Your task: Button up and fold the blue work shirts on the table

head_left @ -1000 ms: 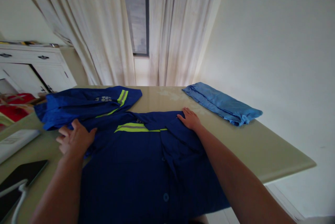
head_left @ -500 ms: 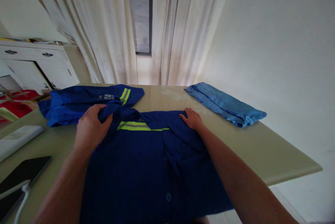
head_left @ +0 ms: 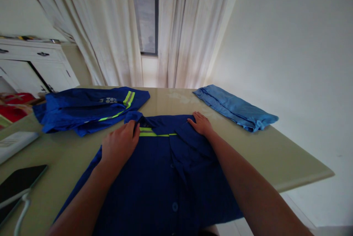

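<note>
A dark blue work jacket (head_left: 146, 170) with buttons and a yellow-green reflective band lies partly folded in front of me, its lower part reaching the near table edge. At its upper left, my left hand (head_left: 121, 142) is closed on the folded cloth, fingertips hidden by the fabric. My right hand (head_left: 202, 123) rests on the upper right corner of the jacket, fingers stretched out flat on it. Beyond my left hand lies a folded blue garment (head_left: 71, 107) with a reflective stripe and a grey print. A lighter blue folded garment (head_left: 237, 107) is at the far right.
Everything rests on a pale table (head_left: 298, 166). At the left are a white flat box (head_left: 18, 144) and a black tablet-like device (head_left: 19, 184) with a white cable (head_left: 22, 212). Red items (head_left: 13, 107), a white cabinet (head_left: 35, 63) and curtains (head_left: 110, 26) stand behind.
My left hand has moved right and nearer with the jacket's left edge, folding it inward. The striped garment behind is more exposed. My right hand stays on the upper right corner.
</note>
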Motion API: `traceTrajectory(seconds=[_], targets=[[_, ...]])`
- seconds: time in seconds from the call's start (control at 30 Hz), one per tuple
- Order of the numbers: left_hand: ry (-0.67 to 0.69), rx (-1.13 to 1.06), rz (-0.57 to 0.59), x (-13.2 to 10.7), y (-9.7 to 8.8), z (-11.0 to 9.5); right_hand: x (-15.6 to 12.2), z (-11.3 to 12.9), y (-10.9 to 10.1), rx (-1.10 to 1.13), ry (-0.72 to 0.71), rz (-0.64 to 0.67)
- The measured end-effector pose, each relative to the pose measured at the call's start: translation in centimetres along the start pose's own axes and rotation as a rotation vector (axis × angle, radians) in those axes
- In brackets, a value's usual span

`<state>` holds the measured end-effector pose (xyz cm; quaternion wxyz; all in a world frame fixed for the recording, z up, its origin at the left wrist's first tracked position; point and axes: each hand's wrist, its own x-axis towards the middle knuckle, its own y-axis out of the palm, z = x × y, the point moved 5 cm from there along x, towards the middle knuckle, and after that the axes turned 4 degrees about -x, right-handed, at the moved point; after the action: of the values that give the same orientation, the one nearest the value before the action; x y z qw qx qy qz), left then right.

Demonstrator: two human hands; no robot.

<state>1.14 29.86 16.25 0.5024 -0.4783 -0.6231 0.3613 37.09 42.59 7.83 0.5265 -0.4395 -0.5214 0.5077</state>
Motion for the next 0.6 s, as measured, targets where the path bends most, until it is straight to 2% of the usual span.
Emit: traceTrajectory(seconds=[0.07, 0.13, 0.2, 0.3, 0.4, 0.5, 0.6], targets=[[0.056, -0.116, 0.018, 0.0, 0.4, -1.0, 0.0, 0.0, 0.1, 0.001, 0.0, 0.0], [0.187, -0.313, 0.17, -0.1, 1.2, -1.9, 0.0, -0.1, 0.2, 0.0, -0.005, -0.003], [0.246, -0.448, 0.278, -0.2, 1.4, -1.8, -0.1, 0.0, 0.1, -0.001, -0.008, -0.013], [0.234, -0.398, 0.288, -0.3, 1.0, 0.4, -0.2, 0.0, 0.0, -0.001, -0.006, -0.007], [0.289, -0.302, 0.394, -0.6, 1.6, 1.9, -0.1, 0.0, 0.0, 0.0, -0.004, 0.0], [0.317, -0.29, 0.486, -0.7, 2.5, 1.8, 0.0, 0.0, 0.0, -0.001, -0.006, -0.018], [0.353, -0.334, 0.454, -0.5, 2.0, 0.5, 0.0, -0.1, 0.0, -0.002, -0.007, -0.024]])
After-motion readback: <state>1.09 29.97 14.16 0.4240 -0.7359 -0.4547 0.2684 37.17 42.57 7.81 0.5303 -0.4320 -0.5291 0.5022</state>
